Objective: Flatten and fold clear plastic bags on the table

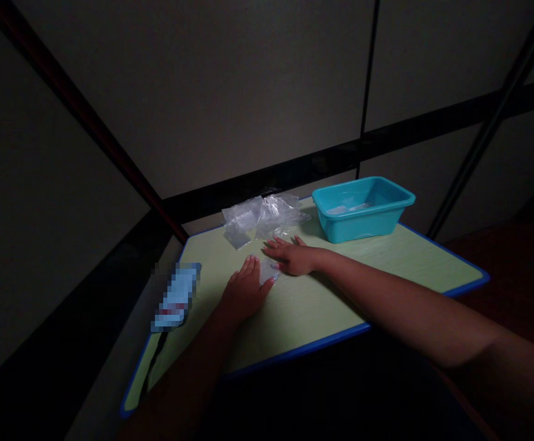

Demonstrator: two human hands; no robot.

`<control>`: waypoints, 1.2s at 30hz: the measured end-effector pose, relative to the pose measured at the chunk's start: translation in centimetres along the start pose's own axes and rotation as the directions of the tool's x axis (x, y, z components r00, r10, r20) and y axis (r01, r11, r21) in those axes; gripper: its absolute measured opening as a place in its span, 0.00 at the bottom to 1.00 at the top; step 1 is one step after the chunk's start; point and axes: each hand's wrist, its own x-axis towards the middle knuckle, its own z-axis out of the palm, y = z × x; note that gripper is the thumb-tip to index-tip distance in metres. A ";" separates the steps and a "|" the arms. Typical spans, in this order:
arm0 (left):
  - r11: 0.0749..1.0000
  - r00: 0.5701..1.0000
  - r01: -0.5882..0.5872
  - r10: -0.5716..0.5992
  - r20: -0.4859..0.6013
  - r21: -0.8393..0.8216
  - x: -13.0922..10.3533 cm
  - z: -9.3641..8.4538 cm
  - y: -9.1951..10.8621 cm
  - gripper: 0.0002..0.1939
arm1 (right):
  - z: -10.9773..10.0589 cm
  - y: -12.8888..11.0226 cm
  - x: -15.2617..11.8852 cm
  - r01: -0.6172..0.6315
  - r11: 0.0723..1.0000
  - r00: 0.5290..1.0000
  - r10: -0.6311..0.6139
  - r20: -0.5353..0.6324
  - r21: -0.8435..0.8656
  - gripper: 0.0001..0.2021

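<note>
Flat on the table lies a small clear plastic bag (267,271), partly covered by my two hands. My left hand (247,289) rests on its left side, fingers stretched forward and thumb out to the right. From the right, my right hand (291,256) reaches across with its fingers spread over the bag's far right part. Neither hand grips anything that I can see. Just beyond my fingertips is a loose heap of clear plastic bags (267,215). How much of the small bag is under my palms is hidden.
The pale green table (322,312) has a blue edge. At its back right stands a turquoise plastic basin (363,223) with some whitish pieces inside. A blurred-out light blue item (177,297) with a dark strap lies at the left edge. Panelled walls (248,92) rise behind and left.
</note>
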 end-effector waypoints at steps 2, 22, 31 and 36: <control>1.000 1.000 0.005 -0.005 0.005 -0.002 0.0 -0.1 0.1 0.35 | 0.2 0.2 0.3 0.024 1.000 0.996 -0.022 -0.081 0.020 0.27; 0.989 0.990 -0.054 0.071 0.120 -0.137 0.4 -0.8 -1.4 0.37 | 1.4 2.1 3.0 0.015 0.989 0.930 0.040 -0.366 0.145 0.06; 0.976 0.975 -0.075 0.114 0.190 -0.204 0.4 -1.6 -2.1 0.40 | 1.0 2.4 2.8 0.032 0.992 0.955 0.005 -0.296 0.119 0.06; 0.976 0.974 -0.068 0.110 0.199 -0.209 0.5 -1.8 -2.2 0.39 | 0.9 2.6 2.7 0.037 0.994 0.957 -0.006 -0.290 0.102 0.09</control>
